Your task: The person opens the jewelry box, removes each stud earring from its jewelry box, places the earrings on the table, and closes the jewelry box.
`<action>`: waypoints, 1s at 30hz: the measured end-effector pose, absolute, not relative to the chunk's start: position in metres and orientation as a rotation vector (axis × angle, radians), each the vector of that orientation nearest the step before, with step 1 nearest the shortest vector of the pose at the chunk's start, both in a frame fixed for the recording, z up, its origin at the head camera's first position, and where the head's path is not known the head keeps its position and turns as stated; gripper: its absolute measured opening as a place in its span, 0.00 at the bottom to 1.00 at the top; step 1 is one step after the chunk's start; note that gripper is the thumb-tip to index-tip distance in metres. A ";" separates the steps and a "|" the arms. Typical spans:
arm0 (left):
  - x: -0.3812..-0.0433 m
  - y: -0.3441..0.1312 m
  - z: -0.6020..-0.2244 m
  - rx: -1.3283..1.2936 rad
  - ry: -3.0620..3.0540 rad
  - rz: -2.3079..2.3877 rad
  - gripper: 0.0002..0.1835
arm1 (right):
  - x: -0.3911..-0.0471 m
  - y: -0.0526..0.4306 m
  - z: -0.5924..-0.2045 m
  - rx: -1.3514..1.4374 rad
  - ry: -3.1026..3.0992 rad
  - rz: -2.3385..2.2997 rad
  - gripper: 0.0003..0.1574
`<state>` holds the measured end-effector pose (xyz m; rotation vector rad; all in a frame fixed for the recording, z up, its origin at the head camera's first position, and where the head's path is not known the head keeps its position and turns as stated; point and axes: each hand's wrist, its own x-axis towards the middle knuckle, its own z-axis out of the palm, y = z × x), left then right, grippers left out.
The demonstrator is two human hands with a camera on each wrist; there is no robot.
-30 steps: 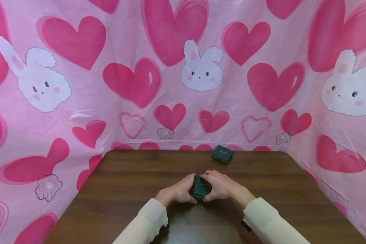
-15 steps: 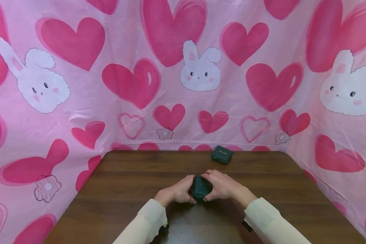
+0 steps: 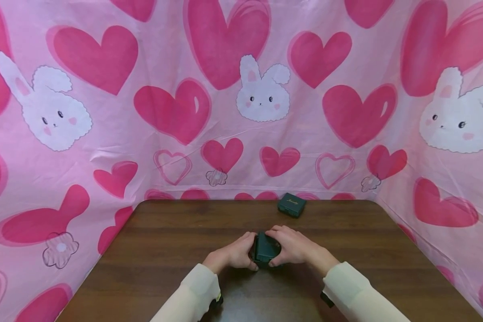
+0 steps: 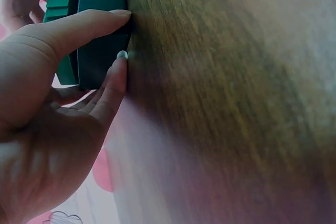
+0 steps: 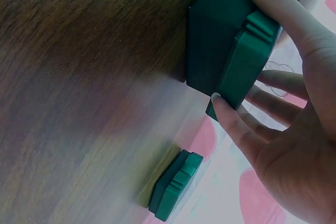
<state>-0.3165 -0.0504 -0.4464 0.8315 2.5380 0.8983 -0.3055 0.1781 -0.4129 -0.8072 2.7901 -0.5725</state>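
Note:
A small dark green jewelry box (image 3: 267,248) stands on the wooden table between my two hands. My left hand (image 3: 236,253) holds its left side; in the left wrist view the thumb lies along the darker lower part of the box (image 4: 97,65). My right hand (image 3: 293,245) grips the right side, and in the right wrist view its thumb and a fingertip touch the box (image 5: 212,38). There the brighter green lid (image 5: 242,66) sits askew on the darker base. A narrow gap shows between the two parts. The inside is hidden.
A second green jewelry box (image 3: 292,205) with gold lettering lies near the far edge of the table (image 3: 177,232), looking closed. Pink cloth (image 3: 225,112) printed with hearts and rabbits hangs behind the table and along both sides.
The lid of the held box has tilted a little toward the right, with a dark line showing at its left edge. Both hands stay almost in place.

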 end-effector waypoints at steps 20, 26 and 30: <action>-0.326 -0.047 -0.456 0.799 2.511 0.986 0.43 | -0.306 0.178 -0.413 -0.812 2.797 -0.574 0.50; -0.327 -0.047 -0.458 0.788 2.505 1.007 0.42 | -0.306 0.177 -0.413 -0.812 2.799 -0.566 0.52; -0.326 -0.047 -0.458 0.785 2.500 1.005 0.42 | -0.306 0.177 -0.415 -0.814 2.795 -0.548 0.53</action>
